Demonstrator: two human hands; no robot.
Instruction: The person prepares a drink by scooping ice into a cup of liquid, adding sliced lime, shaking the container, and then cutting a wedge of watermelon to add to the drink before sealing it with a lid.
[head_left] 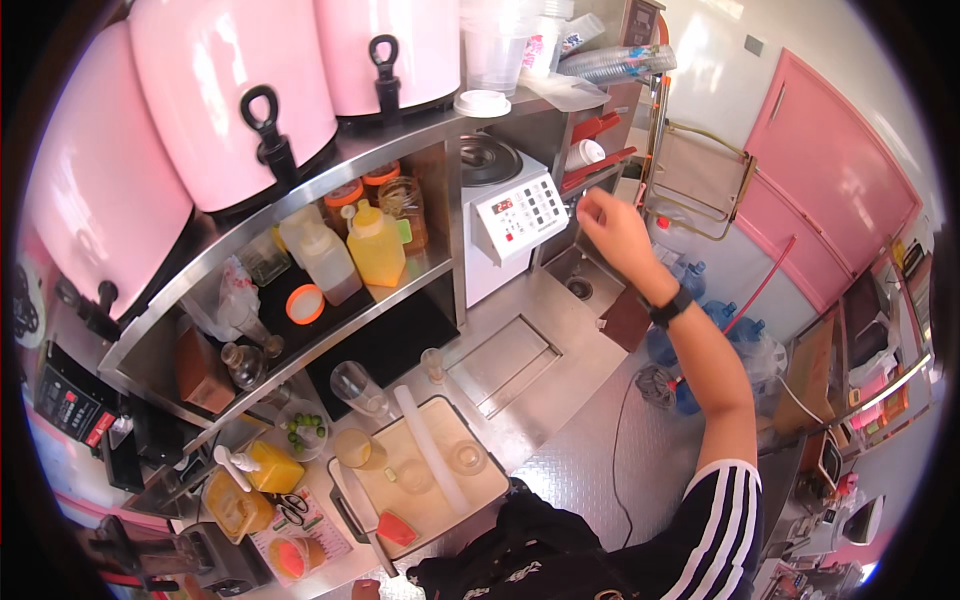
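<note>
My right hand [612,232], with a dark band on the wrist, reaches out beside the white machine [518,222] with a button panel and small red display. Its fingers are curled closed; whatever they may hold is hidden. Only a bit of my left hand [366,590] shows at the bottom edge, its fingers out of sight. Near it lies a shallow cream tray [478,500] with a dark rim. On the tray are a long white translucent rod [428,445], a clear cup [360,449], a round clear glass [467,457] and a red wedge-shaped piece [396,529].
Large pink dispensers [230,90] with black taps line the upper left. Beneath, a metal shelf holds squeeze bottles [376,246] and jars. A bowl of green limes [307,430] and scissors [293,508] lie left of the tray. Blue water bottles [718,312] and a cable [615,450] are on the floor.
</note>
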